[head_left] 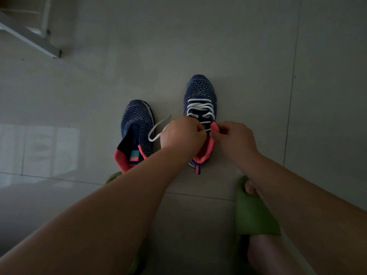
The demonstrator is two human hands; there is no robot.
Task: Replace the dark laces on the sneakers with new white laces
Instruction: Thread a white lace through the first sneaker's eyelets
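Note:
Two dark blue knit sneakers with pink collars stand on the tiled floor, toes pointing away from me. The right sneaker (200, 92) carries a white lace (200, 108) crossed through its upper eyelets. My left hand (181, 134) is curled over the shoe's opening and holds one lace end, whose loose tail curves out to the left. My right hand (234, 139) pinches the lace beside the pink collar on the shoe's right edge. The left sneaker (137, 124) has no lace, and its tongue is folded open.
My feet wear green slippers: one (254, 213) at lower right, the other (114, 176) mostly hidden under my left forearm. A white metal frame (29, 34) crosses the upper left corner. Grey floor tiles surround the shoes.

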